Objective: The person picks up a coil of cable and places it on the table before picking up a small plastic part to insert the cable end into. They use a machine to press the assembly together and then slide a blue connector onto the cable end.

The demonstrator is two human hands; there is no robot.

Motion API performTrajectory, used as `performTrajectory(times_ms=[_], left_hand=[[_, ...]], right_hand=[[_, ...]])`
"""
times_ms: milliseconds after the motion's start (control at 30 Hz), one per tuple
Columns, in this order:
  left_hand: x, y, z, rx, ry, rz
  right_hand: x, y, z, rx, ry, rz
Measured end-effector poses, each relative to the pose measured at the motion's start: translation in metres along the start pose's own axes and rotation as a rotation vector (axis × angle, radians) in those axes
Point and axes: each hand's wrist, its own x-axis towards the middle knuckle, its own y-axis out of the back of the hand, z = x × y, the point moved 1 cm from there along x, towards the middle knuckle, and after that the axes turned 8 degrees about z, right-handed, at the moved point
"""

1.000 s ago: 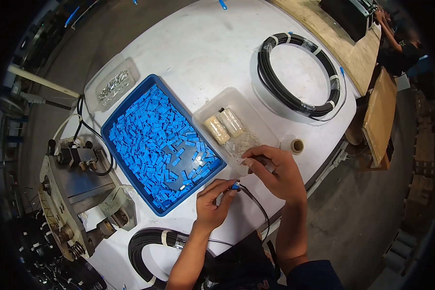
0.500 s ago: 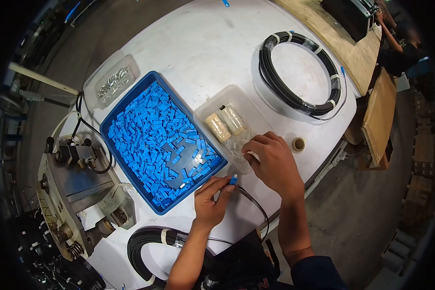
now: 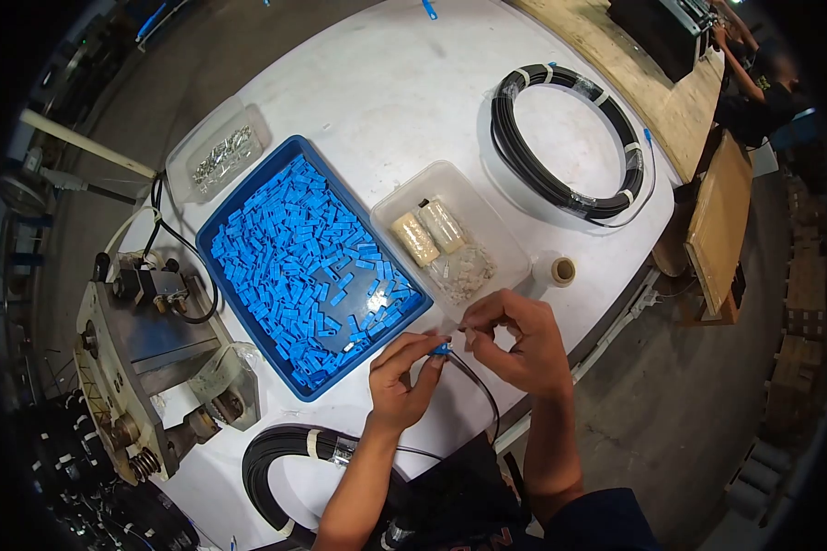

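Note:
My left hand (image 3: 400, 384) pinches a blue cable connector (image 3: 443, 349) between thumb and fingers, just off the near corner of the blue tray. From the connector a thin black cable (image 3: 485, 386) curves down toward my body. My right hand (image 3: 526, 347) is close beside it on the right, with thumb and forefinger pinched together. A small pale, see-through piece (image 3: 470, 334) seems to be at its fingertips; its kind cannot be made out. Beyond my right hand is a clear plastic box (image 3: 517, 241) holding small clear pieces (image 3: 467, 275) and two wrapped bundles (image 3: 415, 241).
Many blue connector parts fill the blue tray (image 3: 213, 275). Behind it sits a clear box of small metal parts (image 3: 222, 158). Black cable coils lie at far right (image 3: 570, 188) and near left (image 3: 259, 464). A tape roll (image 3: 563, 270), a bench machine (image 3: 147, 367) and another person (image 3: 763, 96) are around.
My right hand has come back from the clear box toward my body, to beside the connector. The connector has tilted slightly in my left hand, which stays nearly in place.

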Motion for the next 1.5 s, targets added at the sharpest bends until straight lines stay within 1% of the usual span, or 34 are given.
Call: performTrajectory(times_ms=[67,100,167,233,267,300,333,467,533,600,767,833,933,1000,1200,1300,1367,1433,1500], left_hand=[[-0.005,0.002,0.007,-0.024,0.220,0.002],[-0.005,0.001,0.009,-0.025,0.214,0.004],[-0.002,0.001,0.017,0.039,0.077,0.019],[-0.002,0.002,0.029,0.088,0.085,0.038],[-0.003,0.003,0.035,0.136,0.097,0.054],[-0.004,0.004,0.038,0.139,0.046,0.062],[-0.006,0.006,0.042,0.144,0.041,0.065],[-0.012,0.010,0.068,0.209,0.045,0.038],[-0.014,0.011,0.077,0.221,0.032,0.036],[-0.019,0.011,0.084,0.245,0.004,0.018],[-0.029,0.011,0.101,0.164,0.054,0.074],[-0.033,0.011,0.106,0.149,0.077,0.090],[-0.036,0.010,0.111,0.125,0.045,0.100],[-0.039,0.011,0.111,0.064,0.074,0.124],[-0.040,0.016,0.116,0.153,0.066,0.120],[-0.039,0.015,0.118,0.129,0.017,0.132],[-0.040,0.015,0.117,0.139,0.028,0.131],[-0.039,0.015,0.117,0.150,0.040,0.129],[-0.039,0.013,0.117,0.160,0.021,0.142]], right_hand=[[-0.009,-0.002,0.000,0.013,0.025,0.016],[-0.014,-0.003,0.001,0.041,0.025,0.041],[-0.024,-0.006,-0.001,0.068,0.027,0.065],[-0.033,-0.012,-0.005,0.166,-0.036,0.134],[-0.037,-0.016,-0.009,0.170,-0.033,0.130],[-0.040,-0.020,-0.012,0.241,-0.067,0.172],[-0.044,-0.023,-0.015,0.312,-0.102,0.215],[-0.056,-0.029,-0.017,0.363,-0.041,0.204],[-0.061,-0.029,-0.021,0.359,-0.105,0.167],[-0.065,-0.031,-0.021,0.382,-0.066,0.152],[-0.075,-0.032,-0.032,0.359,-0.002,0.131],[-0.079,-0.034,-0.041,0.508,-0.072,0.154],[-0.081,-0.038,-0.051,0.590,-0.053,0.206],[-0.084,-0.036,-0.047,0.595,-0.038,0.184],[-0.089,-0.037,-0.048,0.585,-0.013,0.167],[-0.089,-0.038,-0.050,0.564,0.008,0.175],[-0.088,-0.038,-0.051,0.548,0.016,0.184],[-0.087,-0.037,-0.050,0.522,0.067,0.176],[-0.087,-0.035,-0.049,0.516,0.063,0.171]])
